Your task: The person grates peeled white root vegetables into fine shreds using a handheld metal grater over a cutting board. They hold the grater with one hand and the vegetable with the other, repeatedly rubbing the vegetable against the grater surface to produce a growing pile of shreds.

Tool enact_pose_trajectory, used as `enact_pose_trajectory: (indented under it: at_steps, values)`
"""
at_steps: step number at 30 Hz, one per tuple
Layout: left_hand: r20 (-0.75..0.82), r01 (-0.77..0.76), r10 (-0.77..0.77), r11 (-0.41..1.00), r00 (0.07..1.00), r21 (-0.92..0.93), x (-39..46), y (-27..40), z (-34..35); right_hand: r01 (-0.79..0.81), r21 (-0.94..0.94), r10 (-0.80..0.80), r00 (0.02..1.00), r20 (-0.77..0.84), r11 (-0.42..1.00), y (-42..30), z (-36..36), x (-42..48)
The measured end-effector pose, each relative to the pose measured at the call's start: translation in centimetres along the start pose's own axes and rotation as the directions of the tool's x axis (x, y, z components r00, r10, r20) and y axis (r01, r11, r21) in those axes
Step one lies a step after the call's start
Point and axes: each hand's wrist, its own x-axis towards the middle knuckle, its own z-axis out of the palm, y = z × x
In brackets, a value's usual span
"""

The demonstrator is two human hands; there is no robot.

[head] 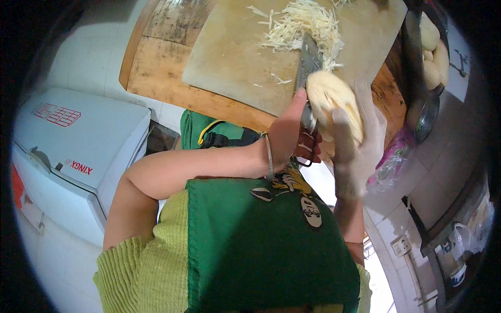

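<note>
My bare left hand (289, 125), with a bangle at the wrist, grips the near end of a long flat metal kitchen tool (311, 58); whether it is a grater or a blade cannot be told. The tool's far end rests among pale vegetable shreds (303, 23) on a worn cutting board (235, 51). My right hand (352, 137), in a light knit glove, holds a large peeled, pale yellow tuber (332, 94) with grooves in its face. The tuber is close against the tool's right side, over the board's near edge. A few loose shreds lie left of the tool.
The board lies on a wooden table (156, 66). At the right, a dark container (415, 51) holds several peeled tubers (432, 58). A pink and clear plastic bag (391, 160) sits near the table's right edge. A white chest freezer (86, 125) stands at the left.
</note>
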Motion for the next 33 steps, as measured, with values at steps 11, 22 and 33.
enact_pose_trajectory:
  at_steps: [11, 22, 33]
  values:
    - [-0.016, -0.009, 0.008, 0.997, 1.000, -0.080, 0.7, -0.1, 0.4, 0.145, -0.089, -0.143, 0.989, 0.027, 0.985, -0.1, 1.2, 1.9]
    - [-0.038, -0.054, 0.052, 0.996, 0.998, -0.073, 0.2, 0.2, 1.2, 0.136, -0.336, -0.137, 0.990, 0.022, 0.932, -1.0, 1.7, 2.6]
    - [-0.085, -0.065, 0.061, 0.997, 0.995, -0.052, -0.5, 0.5, 0.8, 0.166, 0.022, -0.167, 0.970, 0.178, 0.986, 11.2, 1.7, 3.3]
